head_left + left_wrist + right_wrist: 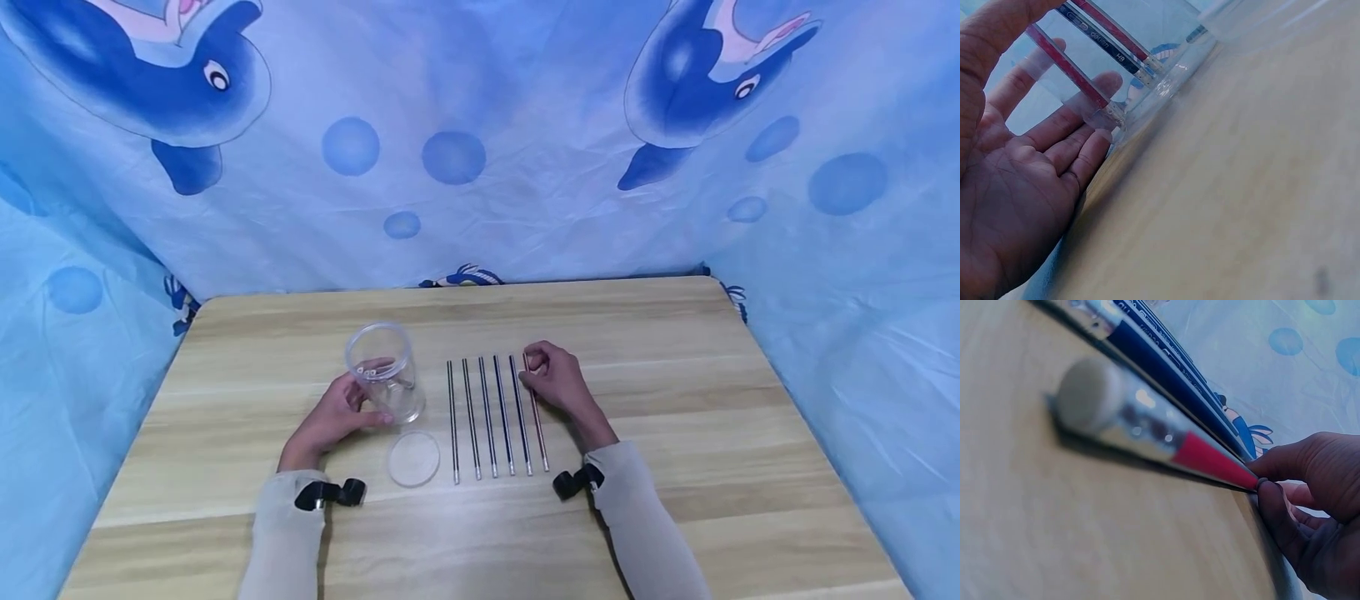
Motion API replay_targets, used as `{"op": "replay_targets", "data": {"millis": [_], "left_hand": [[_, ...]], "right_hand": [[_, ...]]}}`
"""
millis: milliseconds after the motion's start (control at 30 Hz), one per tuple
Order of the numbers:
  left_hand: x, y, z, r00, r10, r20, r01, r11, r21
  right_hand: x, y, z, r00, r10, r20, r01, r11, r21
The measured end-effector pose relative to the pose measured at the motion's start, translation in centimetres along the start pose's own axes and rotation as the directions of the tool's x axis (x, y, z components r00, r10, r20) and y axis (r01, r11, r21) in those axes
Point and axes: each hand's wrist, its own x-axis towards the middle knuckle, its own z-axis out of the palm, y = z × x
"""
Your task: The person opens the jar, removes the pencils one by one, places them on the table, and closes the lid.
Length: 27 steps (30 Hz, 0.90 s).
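Note:
My left hand (339, 414) holds a clear plastic jar (405, 400), thumb at its near side and the other fingers behind it. Through the wall in the left wrist view, two red pencils (1071, 67) and one black pencil (1102, 45) lean inside, eraser ends down. To the right, my right hand (558, 381) pinches a red pencil (538, 425) near its far end, between thumb and index finger. The pencil's white eraser (1088, 394) points toward the right wrist camera. Left of it lie several dark pencils (488, 417) in a parallel row, erasers toward me.
A round clear lid (414, 459) lies flat just in front of the jar, left of the pencil row. The wood-grain table (675, 375) ends at a blue dolphin-print curtain (525, 233) behind and on both sides.

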Motion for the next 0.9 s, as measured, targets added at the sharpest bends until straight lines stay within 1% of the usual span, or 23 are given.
{"op": "replay_targets", "data": {"millis": [100, 200, 367, 533, 733, 900], "left_hand": [[-0.14, -0.03, -0.14, 1.0, -0.009, -0.003, 0.009, 1.0, 0.003], [-0.15, -0.03, -0.18, 1.0, -0.014, 0.004, 0.014, 1.0, -0.002], [-0.33, 0.0, -0.17, 1.0, 0.003, 0.01, -0.003, 1.0, 0.002], [-0.6, 0.0, -0.13, 1.0, 0.003, 0.0, -0.003, 1.0, 0.007], [-0.42, 0.01, -0.07, 1.0, 0.001, -0.017, 0.0, 1.0, 0.021], [-0.26, -0.07, -0.1, 1.0, -0.009, -0.017, 0.009, 1.0, 0.006]], "right_hand": [[-0.12, -0.06, 0.13, 1.0, 0.004, 0.006, -0.004, 1.0, 0.014], [-0.26, -0.05, 0.16, 1.0, 0.014, -0.006, -0.014, 1.0, 0.014], [-0.37, -0.15, 0.22, 1.0, 0.016, -0.008, -0.016, 1.0, 0.006], [-0.23, -0.31, 0.24, 1.0, 0.018, -0.004, -0.018, 1.0, 0.02], [-0.04, -0.32, 0.14, 1.0, 0.023, -0.013, -0.023, 0.999, 0.027], [-0.09, -0.16, 0.22, 0.999, 0.027, -0.028, -0.026, 0.999, 0.04]]}}
